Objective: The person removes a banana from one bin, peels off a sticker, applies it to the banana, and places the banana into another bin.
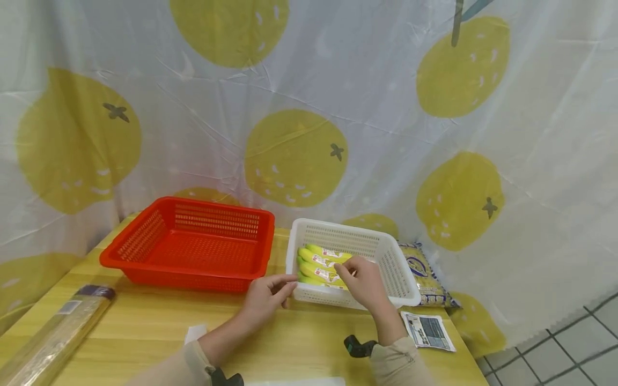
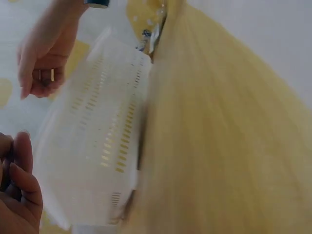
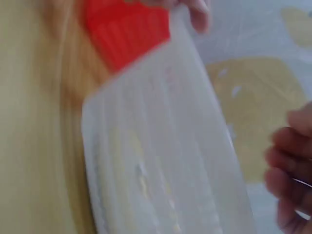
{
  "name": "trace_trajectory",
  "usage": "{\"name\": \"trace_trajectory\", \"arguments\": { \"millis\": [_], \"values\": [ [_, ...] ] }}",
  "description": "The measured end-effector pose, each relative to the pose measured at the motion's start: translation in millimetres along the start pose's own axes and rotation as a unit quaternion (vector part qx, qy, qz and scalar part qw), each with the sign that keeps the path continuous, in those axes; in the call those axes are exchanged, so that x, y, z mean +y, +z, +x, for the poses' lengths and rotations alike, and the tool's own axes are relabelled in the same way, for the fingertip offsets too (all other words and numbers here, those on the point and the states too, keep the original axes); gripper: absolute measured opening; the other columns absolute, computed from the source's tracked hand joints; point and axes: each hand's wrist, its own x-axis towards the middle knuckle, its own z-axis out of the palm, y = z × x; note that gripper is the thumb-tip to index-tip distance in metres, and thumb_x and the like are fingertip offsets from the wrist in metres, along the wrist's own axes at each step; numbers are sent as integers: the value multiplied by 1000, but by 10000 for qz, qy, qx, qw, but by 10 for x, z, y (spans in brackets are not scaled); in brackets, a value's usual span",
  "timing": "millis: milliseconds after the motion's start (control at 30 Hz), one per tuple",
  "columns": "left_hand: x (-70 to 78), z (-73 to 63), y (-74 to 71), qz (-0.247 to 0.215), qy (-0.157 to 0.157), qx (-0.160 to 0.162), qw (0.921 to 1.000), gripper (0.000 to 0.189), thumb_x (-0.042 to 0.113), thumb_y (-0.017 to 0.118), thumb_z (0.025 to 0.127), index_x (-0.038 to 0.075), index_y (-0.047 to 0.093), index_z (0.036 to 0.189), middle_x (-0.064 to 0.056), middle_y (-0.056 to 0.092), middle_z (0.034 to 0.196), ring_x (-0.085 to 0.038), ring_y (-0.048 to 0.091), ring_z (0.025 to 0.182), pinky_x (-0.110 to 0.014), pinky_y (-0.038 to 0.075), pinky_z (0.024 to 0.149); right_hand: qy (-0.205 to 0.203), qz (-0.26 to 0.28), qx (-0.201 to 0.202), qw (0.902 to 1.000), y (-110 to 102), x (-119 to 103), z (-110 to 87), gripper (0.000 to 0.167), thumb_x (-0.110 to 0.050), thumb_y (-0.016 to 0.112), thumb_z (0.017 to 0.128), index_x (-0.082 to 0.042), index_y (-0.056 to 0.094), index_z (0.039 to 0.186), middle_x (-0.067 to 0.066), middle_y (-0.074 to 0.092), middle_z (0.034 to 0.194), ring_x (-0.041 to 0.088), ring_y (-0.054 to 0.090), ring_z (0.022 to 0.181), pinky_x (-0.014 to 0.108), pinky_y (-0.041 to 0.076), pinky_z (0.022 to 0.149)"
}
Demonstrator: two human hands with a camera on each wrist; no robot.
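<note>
Yellow bananas (image 1: 314, 262) with white printed labels lie in a white perforated basket (image 1: 333, 296), toward its left side. My left hand (image 1: 265, 297) is at the basket's front left corner, its fingertips close to the rim; I cannot tell whether they touch it. Above the bananas hovers my right hand (image 1: 364, 281), fingers loosely bent, with nothing visible in them. The left wrist view shows the right hand (image 2: 46, 61) raised over the basket (image 2: 92, 131). In the right wrist view, the basket (image 3: 185, 122) is blurred and the bananas are hard to make out.
A red perforated basket (image 1: 203, 279) stands left of the white one. On the right are a yellow printed bag (image 1: 425, 276) and a small printed packet (image 1: 428, 331). A long wrapped package (image 1: 58, 335) lies at the left on the wooden table (image 1: 159, 321). Behind hangs a fruit-patterned curtain (image 1: 376, 139).
</note>
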Motion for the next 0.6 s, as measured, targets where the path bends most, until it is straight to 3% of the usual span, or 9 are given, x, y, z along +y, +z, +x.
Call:
{"name": "trace_trajectory", "arguments": {
  "millis": [67,167,267,333,367,433,533,600],
  "values": [
    [146,-1,-56,-1,49,-53,10000,11,15,75,95,13,79,105,-8,70,78,-13,62,58,-21,47,51,-324,311,770,9960,79,-89,-111,26,-15,72,97,-18,66,71,-10,61,69,4,50,59,24,47,57],
    [402,3,-178,77,320,-69,9994,8,14,73,96,11,77,102,-7,71,81,-17,64,62,-24,52,56,-966,644,1644,9795,173,-183,-208,30,-3,71,92,-17,62,68,-7,60,66,5,51,59,21,47,55],
    [586,-30,-347,392,1033,86,9938,6,13,74,96,12,76,101,2,69,79,-15,64,63,-25,54,57,-1670,509,2228,9591,200,-256,-249,31,2,70,88,-17,58,67,-4,58,65,8,51,60,19,45,56],
    [633,-65,-478,700,1788,264,9810,7,9,75,94,13,75,100,6,67,78,-10,62,63,-24,54,56,-2110,199,2565,9430,183,-299,-268,28,1,68,88,-15,58,67,-3,58,66,10,52,61,20,45,56],
    [633,-85,-547,902,2186,392,9709,8,9,76,93,14,74,99,8,67,79,-8,60,63,-22,53,56,-2331,20,2726,9335,175,-319,-275,26,-1,66,88,-14,58,67,-3,59,67,12,53,61,21,45,56],
    [597,-120,-687,1299,3006,713,9422,4,13,75,95,15,73,97,9,66,81,-4,56,65,-18,51,57,-2754,-411,3036,9112,163,-365,-290,23,-6,64,91,-10,60,68,1,60,70,16,54,63,25,47,57],
    [501,-164,-863,1945,4082,1259,8830,14,23,69,100,12,72,92,5,68,82,-7,56,65,-18,50,56,-3357,-819,3234,8809,180,-435,-308,25,-10,61,96,-3,65,72,7,64,75,22,57,67,28,50,60],
    [433,-181,-945,2460,4563,1667,8387,27,31,64,102,9,73,87,1,71,82,-11,60,64,-19,51,54,-3674,-950,3227,8671,201,-480,-312,26,-10,59,98,1,69,76,11,65,80,25,60,70,31,52,63]
  ]
}}
